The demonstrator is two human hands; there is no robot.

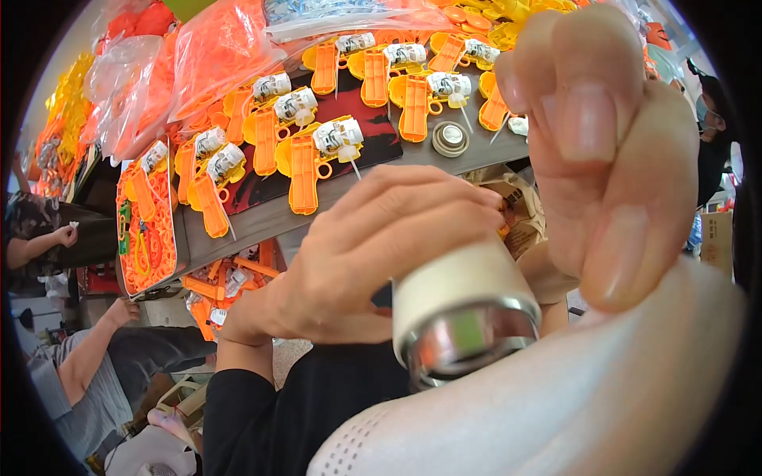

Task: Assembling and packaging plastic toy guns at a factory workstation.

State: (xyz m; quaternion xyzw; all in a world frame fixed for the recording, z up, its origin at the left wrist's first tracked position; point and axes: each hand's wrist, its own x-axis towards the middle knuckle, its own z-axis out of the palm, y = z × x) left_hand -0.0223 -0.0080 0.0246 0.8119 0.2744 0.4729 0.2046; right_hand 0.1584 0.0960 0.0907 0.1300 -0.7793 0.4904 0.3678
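My left hand point(373, 254) wraps around a cream-coloured insulated cup point(456, 289). The cup is tilted, with its shiny steel-rimmed end toward me. Raised very close at the upper right is my right hand point(611, 151), its fingers curled in. Whether anything sits inside those fingers is hidden. Just below its thumb stretches a white, blurred sheet point(540, 397) with rows of small dots, which looks like a face mask. A round steel and cream lid point(450, 139) lies on the table beyond the cup.
On the dark table point(262, 222) stand several orange and yellow toy guns point(304, 170) with white printed cylinders. Clear bags of orange parts point(222, 55) lie behind. A tray of orange pieces point(163, 258) is at left. Other people sit at left; another person point(710, 119) is at right.
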